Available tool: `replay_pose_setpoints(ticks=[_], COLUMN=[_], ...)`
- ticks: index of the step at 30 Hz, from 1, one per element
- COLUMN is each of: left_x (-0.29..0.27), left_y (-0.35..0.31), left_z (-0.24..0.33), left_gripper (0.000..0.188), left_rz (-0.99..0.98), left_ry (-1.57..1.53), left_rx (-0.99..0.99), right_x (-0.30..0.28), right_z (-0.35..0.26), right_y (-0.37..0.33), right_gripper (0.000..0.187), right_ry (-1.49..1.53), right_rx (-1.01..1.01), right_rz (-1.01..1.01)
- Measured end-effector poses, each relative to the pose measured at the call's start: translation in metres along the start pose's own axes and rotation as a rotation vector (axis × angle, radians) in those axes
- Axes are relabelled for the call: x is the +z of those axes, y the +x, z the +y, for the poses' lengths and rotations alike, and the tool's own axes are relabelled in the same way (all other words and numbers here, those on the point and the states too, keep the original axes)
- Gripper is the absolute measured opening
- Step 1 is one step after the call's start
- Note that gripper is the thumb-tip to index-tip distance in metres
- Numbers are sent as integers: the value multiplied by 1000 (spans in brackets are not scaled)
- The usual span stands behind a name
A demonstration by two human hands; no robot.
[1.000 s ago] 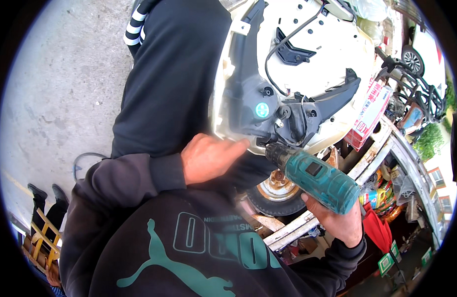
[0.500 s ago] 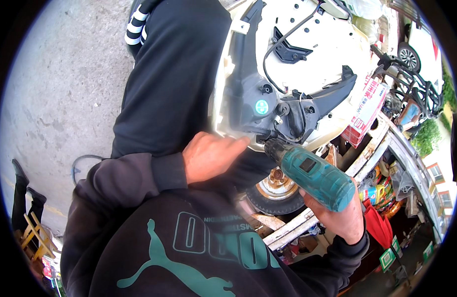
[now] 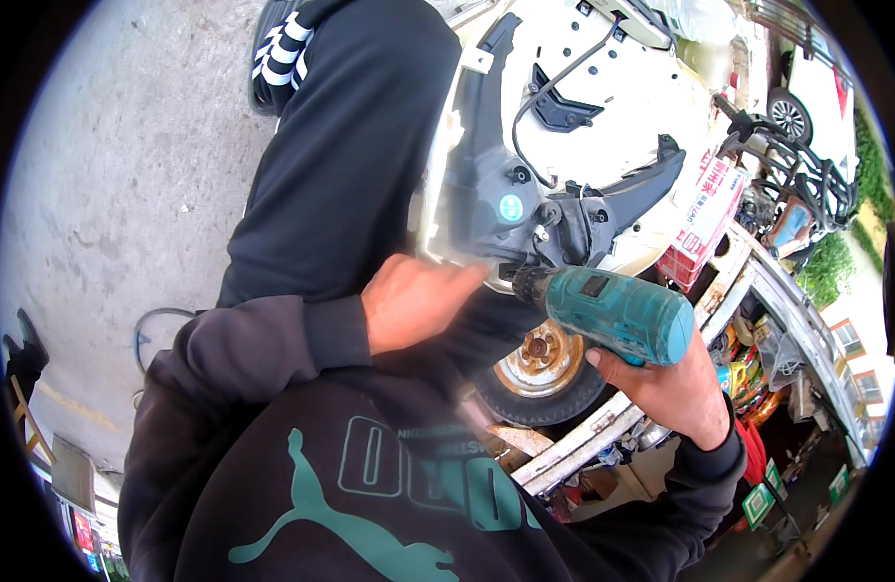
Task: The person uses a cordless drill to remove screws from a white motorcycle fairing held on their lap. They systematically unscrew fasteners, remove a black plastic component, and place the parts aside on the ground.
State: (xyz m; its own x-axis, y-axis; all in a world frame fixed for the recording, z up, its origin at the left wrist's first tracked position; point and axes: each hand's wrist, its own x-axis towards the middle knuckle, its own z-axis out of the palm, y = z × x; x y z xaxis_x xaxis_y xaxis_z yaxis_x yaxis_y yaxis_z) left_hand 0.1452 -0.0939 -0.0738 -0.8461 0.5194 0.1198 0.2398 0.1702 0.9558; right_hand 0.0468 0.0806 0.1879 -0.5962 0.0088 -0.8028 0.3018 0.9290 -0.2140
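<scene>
My right hand (image 3: 666, 388) grips a teal cordless drill (image 3: 617, 310), which lies nearly level and points left. Its black chuck (image 3: 533, 285) meets the lower edge of a dark plastic lamp housing (image 3: 486, 199); the bit's tip is hard to make out. That V-shaped housing, with a round blue-green sticker (image 3: 510, 208), is set into a large white plastic panel (image 3: 617, 112) leaning by my knees. My left hand (image 3: 418, 303) is closed at the panel's lower edge, just left of the chuck. Its fingertips are blurred, and whatever they pinch is hidden.
Below the panel is a rusty wheel (image 3: 539, 361) with a black tyre, beside a worn metal frame (image 3: 593, 436). A red and white carton (image 3: 704, 218) stands to the right. Farther off are black metal racks (image 3: 801, 170) and a parked white car (image 3: 816, 97).
The drill's rear has swung up and right, so it lies more level. My right hand has moved right with it. My left hand stays at the panel's edge; the whole view has shifted slightly.
</scene>
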Motion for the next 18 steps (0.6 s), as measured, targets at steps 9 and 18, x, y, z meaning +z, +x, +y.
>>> replay_pose_setpoints(ticks=[9, 18], left_x=[3, 3], left_y=[-1, -2], left_z=[1, -1], left_gripper=[21, 21], left_rz=[33, 28], left_ry=[14, 16], left_rx=[8, 5], right_x=[5, 9], right_z=[12, 12], right_y=[-13, -12], right_gripper=[34, 34], right_ry=[-37, -22], right_rx=[-18, 4], right_rz=[30, 32])
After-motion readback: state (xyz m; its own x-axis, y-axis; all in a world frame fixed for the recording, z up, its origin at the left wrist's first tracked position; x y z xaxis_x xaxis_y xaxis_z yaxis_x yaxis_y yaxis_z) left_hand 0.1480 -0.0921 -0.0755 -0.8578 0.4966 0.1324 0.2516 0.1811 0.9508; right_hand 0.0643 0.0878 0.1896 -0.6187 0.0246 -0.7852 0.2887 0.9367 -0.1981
